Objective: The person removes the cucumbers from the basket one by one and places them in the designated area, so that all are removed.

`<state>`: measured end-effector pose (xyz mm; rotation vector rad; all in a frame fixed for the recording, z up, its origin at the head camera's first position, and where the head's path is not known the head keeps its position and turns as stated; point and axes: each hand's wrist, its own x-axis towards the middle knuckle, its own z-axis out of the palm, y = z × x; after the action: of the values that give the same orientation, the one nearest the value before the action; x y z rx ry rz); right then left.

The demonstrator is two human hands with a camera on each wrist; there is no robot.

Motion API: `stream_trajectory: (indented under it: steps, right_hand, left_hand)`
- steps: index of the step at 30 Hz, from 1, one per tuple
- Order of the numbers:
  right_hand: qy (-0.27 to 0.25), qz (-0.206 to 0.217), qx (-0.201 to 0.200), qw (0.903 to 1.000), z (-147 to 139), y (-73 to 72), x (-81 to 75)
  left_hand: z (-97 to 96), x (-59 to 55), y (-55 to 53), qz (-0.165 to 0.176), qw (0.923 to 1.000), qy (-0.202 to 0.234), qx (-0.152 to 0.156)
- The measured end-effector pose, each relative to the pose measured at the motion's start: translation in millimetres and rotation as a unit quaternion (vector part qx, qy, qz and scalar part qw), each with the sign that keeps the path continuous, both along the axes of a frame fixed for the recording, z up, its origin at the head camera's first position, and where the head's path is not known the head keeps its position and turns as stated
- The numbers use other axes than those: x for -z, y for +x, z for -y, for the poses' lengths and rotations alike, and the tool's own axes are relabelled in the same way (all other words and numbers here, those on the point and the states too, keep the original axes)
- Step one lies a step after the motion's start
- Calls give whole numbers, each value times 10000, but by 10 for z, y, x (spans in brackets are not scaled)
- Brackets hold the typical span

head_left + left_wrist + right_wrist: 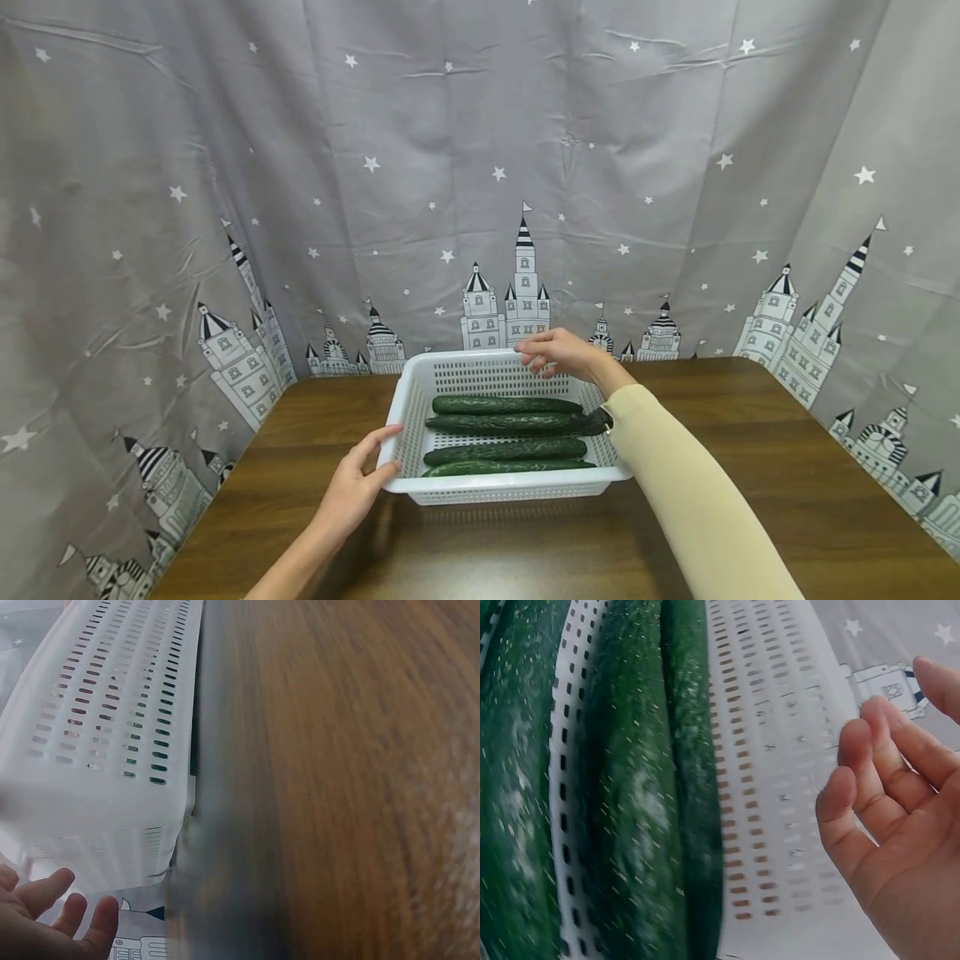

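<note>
A white perforated plastic basket (pixel 517 481) stands on the wooden table, with several long green cucumbers (pixel 504 452) lying side by side across its floor. In the head view my left hand (pixel 352 483) is at the basket's front left corner, thumb and forefinger spread against the rim. The left wrist view shows its other fingers (pixel 101 926) extended beside the basket's end wall. My right hand (pixel 566 354) reaches over the basket to its back rim, fingertips right at the edge. Its fingers are loosely bent and hold nothing in the right wrist view, beside the cucumbers (pixel 641 780).
The brown wooden table (pixel 720 450) extends to both sides of the basket. Behind it hangs a grey curtain (pixel 420 233) printed with castles and stars. The right sleeve (pixel 690 492) passes over the basket's right end and hides part of it.
</note>
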<state>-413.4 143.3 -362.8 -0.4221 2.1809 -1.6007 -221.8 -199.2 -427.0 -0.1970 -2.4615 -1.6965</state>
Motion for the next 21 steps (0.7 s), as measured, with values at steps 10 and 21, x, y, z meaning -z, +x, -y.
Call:
stream_trajectory:
  steps: [10, 21]
  right_hand:
    - [-90, 423, 70, 9990, 179, -23, 239]
    - [558, 263, -39, 9981, 201, 7, 415]
  left_hand:
    - [32, 48, -30, 93, 9998, -116, 134]
    - [60, 76, -29, 89, 9995, -283, 91]
